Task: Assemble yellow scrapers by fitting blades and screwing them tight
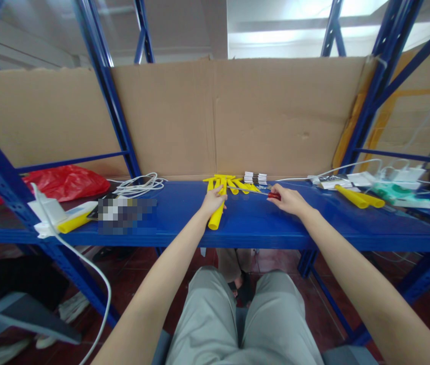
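Note:
My left hand point(212, 201) is closed around a yellow T-shaped tool with a tubular handle point(217, 218), held above the blue shelf point(179, 208). In my right hand point(289, 199) is a screwdriver point(274, 195) with a red handle. Its thin metal shaft points left, toward the yellow piece, and the tip is too small to make out. Behind my left hand lie several more yellow T-shaped pieces point(240, 186). Beside them stands a small stack of white and black parts point(255, 178).
A coiled white cable point(142, 185) and red plastic bag point(68, 183) lie to the left. Yellow tubes point(359, 197) and a green-and-white item point(400, 193) sit at the right. Cardboard point(169, 116) backs the shelf; blue posts point(104, 86) rise on both sides.

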A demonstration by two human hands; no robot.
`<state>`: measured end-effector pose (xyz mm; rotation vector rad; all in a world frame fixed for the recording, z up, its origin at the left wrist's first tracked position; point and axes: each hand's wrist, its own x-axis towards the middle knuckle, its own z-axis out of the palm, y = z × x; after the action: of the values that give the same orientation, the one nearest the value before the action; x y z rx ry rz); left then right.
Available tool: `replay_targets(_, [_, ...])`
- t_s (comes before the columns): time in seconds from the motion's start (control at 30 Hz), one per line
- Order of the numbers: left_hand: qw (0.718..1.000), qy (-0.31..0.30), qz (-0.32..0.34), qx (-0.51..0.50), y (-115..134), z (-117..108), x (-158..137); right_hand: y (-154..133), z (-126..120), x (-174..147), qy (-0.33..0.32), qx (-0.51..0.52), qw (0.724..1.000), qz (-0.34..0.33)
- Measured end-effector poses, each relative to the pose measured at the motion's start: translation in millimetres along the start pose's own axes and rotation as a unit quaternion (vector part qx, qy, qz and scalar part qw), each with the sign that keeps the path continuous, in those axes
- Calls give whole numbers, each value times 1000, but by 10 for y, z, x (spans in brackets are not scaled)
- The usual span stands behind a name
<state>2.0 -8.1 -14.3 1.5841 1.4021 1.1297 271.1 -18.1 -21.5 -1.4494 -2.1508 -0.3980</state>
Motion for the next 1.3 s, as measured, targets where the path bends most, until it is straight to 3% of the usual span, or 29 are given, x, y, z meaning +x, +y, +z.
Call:
replay_targets(0.77, [1000, 0, 2, -13, -2, 6, 1, -18, -11, -13, 0, -40, 999, 8])
replay_targets(1.3, [1000, -2, 2, -11, -34, 1, 35, 15, 24, 7, -8, 28, 999, 12])
